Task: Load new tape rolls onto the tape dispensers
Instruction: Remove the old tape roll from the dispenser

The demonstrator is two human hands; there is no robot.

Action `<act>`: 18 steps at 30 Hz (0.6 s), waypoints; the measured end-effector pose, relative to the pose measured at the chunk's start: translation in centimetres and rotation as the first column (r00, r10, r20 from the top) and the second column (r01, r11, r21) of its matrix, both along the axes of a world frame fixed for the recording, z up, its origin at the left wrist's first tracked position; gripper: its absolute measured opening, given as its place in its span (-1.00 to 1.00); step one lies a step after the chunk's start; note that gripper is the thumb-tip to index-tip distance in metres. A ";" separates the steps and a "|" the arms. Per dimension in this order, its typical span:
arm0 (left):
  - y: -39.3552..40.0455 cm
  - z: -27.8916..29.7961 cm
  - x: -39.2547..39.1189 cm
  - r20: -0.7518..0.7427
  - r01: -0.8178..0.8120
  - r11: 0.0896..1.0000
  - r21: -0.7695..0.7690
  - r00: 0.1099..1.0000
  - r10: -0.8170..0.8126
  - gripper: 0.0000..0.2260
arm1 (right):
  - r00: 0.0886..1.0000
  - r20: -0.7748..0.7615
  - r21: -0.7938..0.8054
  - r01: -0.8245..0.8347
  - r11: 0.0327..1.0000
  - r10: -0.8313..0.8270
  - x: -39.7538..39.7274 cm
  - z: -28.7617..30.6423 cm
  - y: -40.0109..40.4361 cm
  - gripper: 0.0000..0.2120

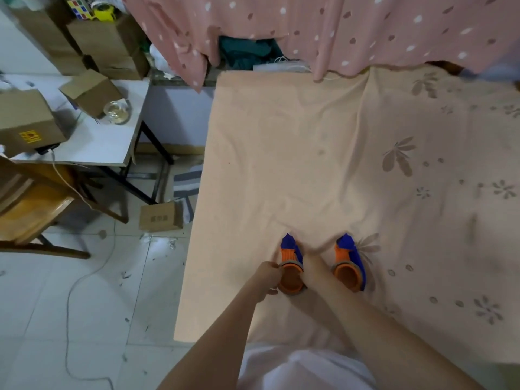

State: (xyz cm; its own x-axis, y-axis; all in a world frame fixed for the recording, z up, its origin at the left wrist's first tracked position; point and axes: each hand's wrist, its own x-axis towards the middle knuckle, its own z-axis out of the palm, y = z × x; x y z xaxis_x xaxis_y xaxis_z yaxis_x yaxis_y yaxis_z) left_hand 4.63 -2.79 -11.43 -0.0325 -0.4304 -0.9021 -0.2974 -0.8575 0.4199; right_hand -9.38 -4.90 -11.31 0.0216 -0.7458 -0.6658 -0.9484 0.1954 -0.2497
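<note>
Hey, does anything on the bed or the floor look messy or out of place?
The peach bedsheet is wrinkled around the two blue-and-orange tape dispensers. A small cardboard box lies on the tiled floor beside the bed, with scraps and a loose cable nearby.

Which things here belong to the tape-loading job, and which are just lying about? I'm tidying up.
Job: left tape dispenser, gripped by the left hand and the right hand; right tape dispenser.

Lying about: cardboard boxes, glass bowl, puzzle cube, wooden chair.

Both hands [266, 277] [311, 270] grip 1 of 2 tape dispensers [291, 273] [349, 266].
</note>
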 end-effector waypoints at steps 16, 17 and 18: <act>-3.4 8.9 -5.2 -0.516 -0.211 0.958 -0.193 0.852 0.084 -0.69 | 0.857 0.422 -0.238 0.421 0.875 -0.297 -8.1 9.8 0.7 -0.87; -3.3 9.4 -6.5 -0.525 -0.214 0.951 -0.223 0.848 0.068 -0.71 | 0.844 0.434 -0.258 0.451 0.855 -0.315 -8.9 10.5 1.0 -0.90; -3.1 9.9 -7.7 -0.538 -0.223 0.943 -0.246 0.841 0.059 -0.72 | 0.833 0.438 -0.282 0.485 0.828 -0.338 -9.9 11.3 1.3 -0.92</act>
